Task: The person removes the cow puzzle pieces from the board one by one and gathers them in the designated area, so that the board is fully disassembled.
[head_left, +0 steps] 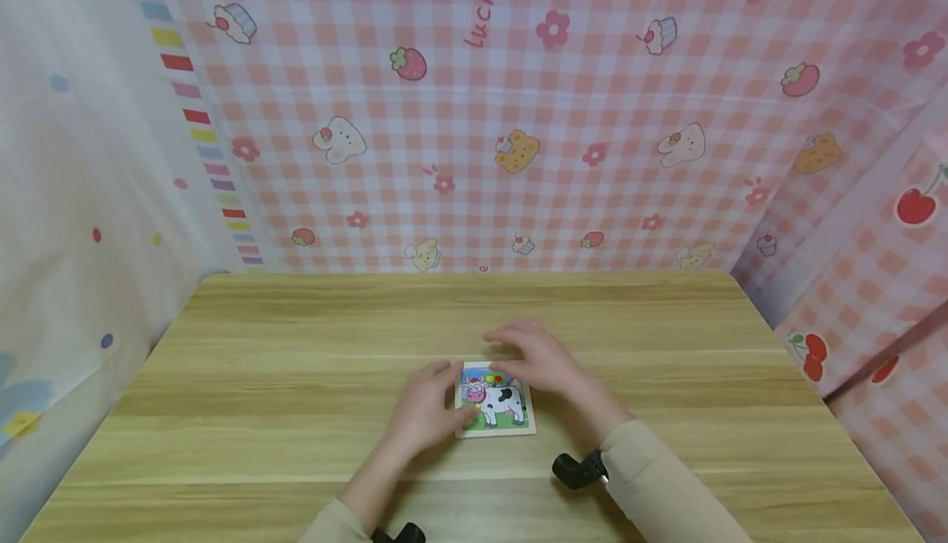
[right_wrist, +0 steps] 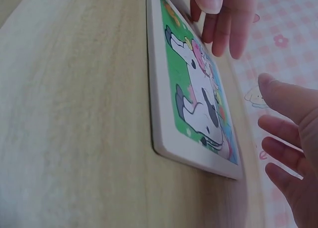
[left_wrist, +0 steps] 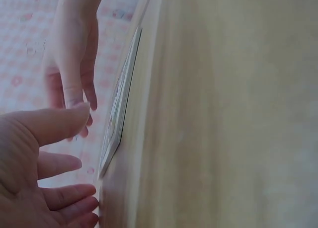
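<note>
Cow picture board [head_left: 499,407] flat on desk [head_left: 222,411], midway between side edges, well off back edge. Probably light, stiff, smooth; pinch opposite sides. Left hand [head_left: 425,409], right hand [head_left: 546,362] flanking it, fingers loosely spread, gripping nothing.

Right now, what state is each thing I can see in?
Cow picture board: lying flat, picture side up.
Left hand: fingers loose, at the board's left edge; contact unclear.
Right hand: fingers apart, holding nothing.
Table: level, bearing the board.
Checked cloth: hanging behind the table.
</note>
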The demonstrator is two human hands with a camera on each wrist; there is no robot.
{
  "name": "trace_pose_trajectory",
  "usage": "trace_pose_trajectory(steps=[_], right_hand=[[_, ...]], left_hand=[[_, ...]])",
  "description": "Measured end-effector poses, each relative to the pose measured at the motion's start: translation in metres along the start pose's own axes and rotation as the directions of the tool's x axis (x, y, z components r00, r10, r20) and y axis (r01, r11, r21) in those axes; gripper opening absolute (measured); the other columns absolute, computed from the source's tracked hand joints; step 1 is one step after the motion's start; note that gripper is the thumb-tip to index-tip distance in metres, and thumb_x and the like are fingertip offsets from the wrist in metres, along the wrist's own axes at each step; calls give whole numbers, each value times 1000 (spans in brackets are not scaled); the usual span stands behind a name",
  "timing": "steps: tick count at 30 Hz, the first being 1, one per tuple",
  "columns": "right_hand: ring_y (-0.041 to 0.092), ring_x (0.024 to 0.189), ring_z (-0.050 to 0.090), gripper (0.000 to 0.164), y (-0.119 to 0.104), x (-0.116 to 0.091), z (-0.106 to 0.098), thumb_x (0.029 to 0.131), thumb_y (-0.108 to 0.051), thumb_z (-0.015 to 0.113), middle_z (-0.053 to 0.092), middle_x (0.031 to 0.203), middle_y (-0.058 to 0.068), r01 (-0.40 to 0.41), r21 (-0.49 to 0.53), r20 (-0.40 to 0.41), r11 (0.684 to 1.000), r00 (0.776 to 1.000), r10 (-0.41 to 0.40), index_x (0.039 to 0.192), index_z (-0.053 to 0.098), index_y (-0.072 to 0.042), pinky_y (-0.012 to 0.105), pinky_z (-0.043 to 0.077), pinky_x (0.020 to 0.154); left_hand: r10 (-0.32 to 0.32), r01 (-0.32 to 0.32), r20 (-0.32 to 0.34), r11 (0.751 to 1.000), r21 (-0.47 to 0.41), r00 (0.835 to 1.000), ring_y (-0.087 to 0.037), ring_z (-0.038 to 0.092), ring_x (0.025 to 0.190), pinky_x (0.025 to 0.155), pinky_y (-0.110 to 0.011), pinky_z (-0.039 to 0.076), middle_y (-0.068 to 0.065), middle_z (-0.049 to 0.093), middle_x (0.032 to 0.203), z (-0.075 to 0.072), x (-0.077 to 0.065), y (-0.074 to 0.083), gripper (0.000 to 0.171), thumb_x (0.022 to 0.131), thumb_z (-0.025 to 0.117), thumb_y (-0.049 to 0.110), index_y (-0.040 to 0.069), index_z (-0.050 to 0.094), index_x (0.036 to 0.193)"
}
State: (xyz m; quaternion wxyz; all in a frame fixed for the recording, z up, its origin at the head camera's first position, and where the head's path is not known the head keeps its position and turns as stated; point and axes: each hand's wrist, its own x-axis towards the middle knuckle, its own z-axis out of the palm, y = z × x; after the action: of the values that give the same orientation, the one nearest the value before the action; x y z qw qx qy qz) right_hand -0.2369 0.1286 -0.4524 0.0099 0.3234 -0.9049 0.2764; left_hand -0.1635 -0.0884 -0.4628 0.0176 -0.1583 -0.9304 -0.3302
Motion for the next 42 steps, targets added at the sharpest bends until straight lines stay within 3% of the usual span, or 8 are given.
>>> trace_pose_trajectory(steps=[11,21,25,31,42], right_hand=[[24,120,54,42,-4,8,7,88,-24,76,64,126,2,70,-20,61,997,996,-69,127,66,-12,45,42,104],[18,113,56,37,-2,13,14,86,-29,78,65,118,-1,179,-74,103,981,980,-171,120,70,-15,39,43,102],[19,111,56,32,-4,13,14,86,-28,78,65,116,0,205,-73,115,976,974,-196,115,72,-16,39,44,101],[20,112,56,30,-6,14,16,85,-29,79,65,115,0,208,-81,121,975,973,-197,111,73,-17,39,43,102],[14,107,54,29,-8,16,22,85,-34,79,61,112,-5,152,-109,149,982,980,-135,111,73,-22,34,45,97]], left_hand=[[-54,55,30,998,-6,998,-40,45,122,101,-56,41,-23,50,135,-1,12,-15,91,69,88,43,0,52,141],[-67,69,34,996,-52,997,-36,40,123,101,-54,39,-17,48,136,1,12,-24,94,65,90,46,6,54,142],[-65,65,24,998,-25,998,-35,39,124,102,-55,38,-16,47,136,1,10,-24,93,63,90,48,8,56,140],[-56,55,7,997,53,998,-34,39,126,105,-57,32,-13,48,137,2,7,-25,94,62,89,53,10,57,139],[3,-3,-7,996,95,1000,-39,36,132,110,-57,29,-17,48,141,3,-6,-26,93,64,88,52,5,57,139]])
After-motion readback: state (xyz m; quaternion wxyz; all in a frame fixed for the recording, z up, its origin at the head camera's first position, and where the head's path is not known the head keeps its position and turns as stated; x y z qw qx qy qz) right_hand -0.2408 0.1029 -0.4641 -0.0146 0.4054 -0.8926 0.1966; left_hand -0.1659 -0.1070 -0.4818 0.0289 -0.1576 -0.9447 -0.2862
